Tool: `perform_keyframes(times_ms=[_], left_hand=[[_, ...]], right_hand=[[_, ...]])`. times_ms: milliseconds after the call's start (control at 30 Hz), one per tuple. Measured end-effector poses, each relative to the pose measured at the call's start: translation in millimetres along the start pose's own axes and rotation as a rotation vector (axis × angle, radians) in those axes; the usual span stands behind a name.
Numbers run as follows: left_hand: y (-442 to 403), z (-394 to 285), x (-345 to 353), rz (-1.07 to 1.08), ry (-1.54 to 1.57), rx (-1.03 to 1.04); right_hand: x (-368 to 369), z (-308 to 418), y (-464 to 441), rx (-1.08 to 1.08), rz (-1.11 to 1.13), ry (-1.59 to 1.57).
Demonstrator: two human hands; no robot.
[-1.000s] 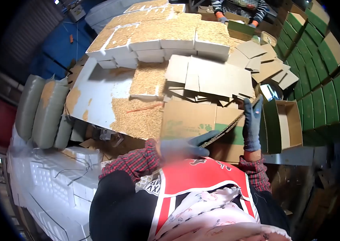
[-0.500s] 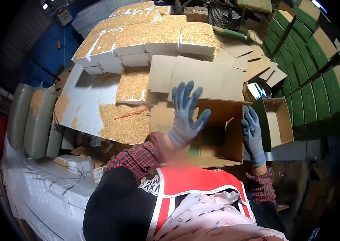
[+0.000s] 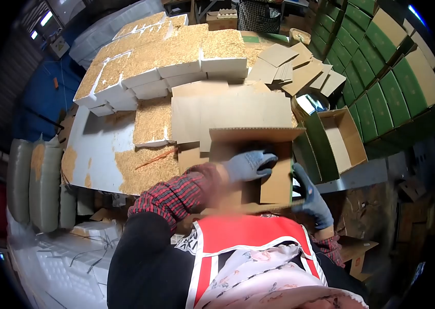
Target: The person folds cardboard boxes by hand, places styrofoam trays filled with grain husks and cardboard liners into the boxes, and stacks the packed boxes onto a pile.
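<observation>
At the near side of the bench [image 3: 94, 141], an open carton [image 3: 277, 180] is positioned directly before me, its far flap [image 3: 256, 135] raised. My left hand [image 3: 250, 167] is at the carton's opening, fingers bent; I cannot tell whether they grip a panel. My right hand [image 3: 312, 200] is at the carton's right side, fingers curved; a grip on the wall cannot be confirmed. Cardboard sheets [image 3: 238, 109] lie beyond the carton; a green box [image 3: 342, 139] sits open to its right.
</observation>
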State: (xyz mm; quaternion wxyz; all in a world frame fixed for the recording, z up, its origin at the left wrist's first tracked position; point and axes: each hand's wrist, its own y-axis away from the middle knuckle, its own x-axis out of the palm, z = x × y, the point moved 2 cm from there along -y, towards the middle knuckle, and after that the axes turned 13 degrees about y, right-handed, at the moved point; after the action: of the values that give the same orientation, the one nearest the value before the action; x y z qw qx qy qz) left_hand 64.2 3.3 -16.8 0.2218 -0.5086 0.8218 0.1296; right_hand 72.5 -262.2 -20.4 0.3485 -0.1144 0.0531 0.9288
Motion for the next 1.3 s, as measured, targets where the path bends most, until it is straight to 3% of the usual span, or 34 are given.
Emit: perform_keyframes(times_ms=[67,100,167,200,300,333,400,467,500,533,567,600,667,700,733,800,867,900,1033,1100,1133,1167,1200,1267,1300], left_hand=[[6.5,-12.8,-15.3,0.103,0.576,-0.225],[19.2,-13.2,-24.8,0.075,0.492,-0.016],[47.7,-14.0,-43.4,-0.050,0.278,0.394],[72.0,-23.8,-51.4,-0.105,-0.221,0.534],[149.2,11.8,-44.0,0.302,-0.639,0.606],[157.3,12.8,-54.3,0.237,-0.652,0.589],[148.7,14.1,-88.2,0.105,-0.677,0.563],[140.8,4.0,-121.7,-0.540,-0.071,0.435],[132.2,22.9,-124.9,-0.694,0.542,0.325],[121.0,42.5,-122.4,-0.709,0.934,0.280],[110.3,62.2,-119.4,-0.768,1.334,0.255],[99.5,96.5,-101.0,-0.657,1.774,0.280],[146.2,100.4,-58.5,-0.198,2.204,0.292],[159.9,111.3,-44.8,-0.440,2.030,0.178],[170.9,122.8,-32.7,-0.659,1.837,0.065],[187.5,151.6,-23.2,-1.026,1.394,-0.141],[210.7,190.7,-28.9,-1.307,0.891,-0.329],[226.2,219.1,-46.2,-1.399,0.819,-0.365],[280.4,362.8,-112.4,-1.573,1.032,-0.427],[300.5,451.7,-121.9,-1.333,0.459,-0.679],[298.6,436.4,-127.7,-1.344,0.182,-0.775],[288.2,426.3,-139.8,-1.441,0.592,-0.688],[279.7,403.3,-147.6,-1.655,1.418,-0.498],[278.3,379.4,-153.3,-1.751,1.841,-0.464],[277.2,372.8,-153.8,-1.726,1.737,-0.555]], right_hand=[[12.4,-12.5,-18.7,0.217,-0.274,0.015],[16.6,-25.8,-25.4,0.271,-0.389,0.033],[13.5,-45.7,-32.2,0.247,-0.402,0.079],[15.6,-47.3,-31.6,0.242,-0.407,0.110],[19.4,-64.2,-30.7,0.251,-0.223,-0.424],[26.0,-41.3,-36.8,0.217,-0.088,-0.689],[20.1,-10.6,-45.4,0.044,-0.233,-0.402],[-0.1,45.9,-56.2,-0.163,-0.095,-0.428],[3.8,87.9,-60.4,-0.227,-0.042,-0.372],[12.0,114.8,-64.6,-0.293,0.007,-0.316],[12.3,113.3,-69.2,-0.358,-0.119,-0.149],[14.4,113.2,-74.5,-0.279,-0.182,-0.049],[26.1,100.0,-92.7,-0.085,-0.281,0.361],[40.1,101.9,-105.5,-0.006,-0.334,0.519],[35.0,51.3,-120.2,0.024,-0.351,0.627],[29.9,-29.1,-137.2,0.366,-0.169,0.703],[36.6,-65.1,-144.7,0.358,-0.168,0.252],[36.7,-68.8,-148.6,0.351,-0.168,0.338],[44.3,-66.2,-149.3,0.397,-0.213,0.531],[44.7,-62.1,-142.6,0.411,-0.227,0.537],[44.5,-60.2,-140.7,0.393,-0.225,0.527],[43.6,-57.3,-140.1,0.373,-0.219,0.521],[44.6,-53.0,-136.8,0.364,-0.215,0.458],[50.2,-42.7,-137.5,0.339,-0.210,0.330],[51.6,-40.0,-138.8,0.335,-0.231,0.391]])
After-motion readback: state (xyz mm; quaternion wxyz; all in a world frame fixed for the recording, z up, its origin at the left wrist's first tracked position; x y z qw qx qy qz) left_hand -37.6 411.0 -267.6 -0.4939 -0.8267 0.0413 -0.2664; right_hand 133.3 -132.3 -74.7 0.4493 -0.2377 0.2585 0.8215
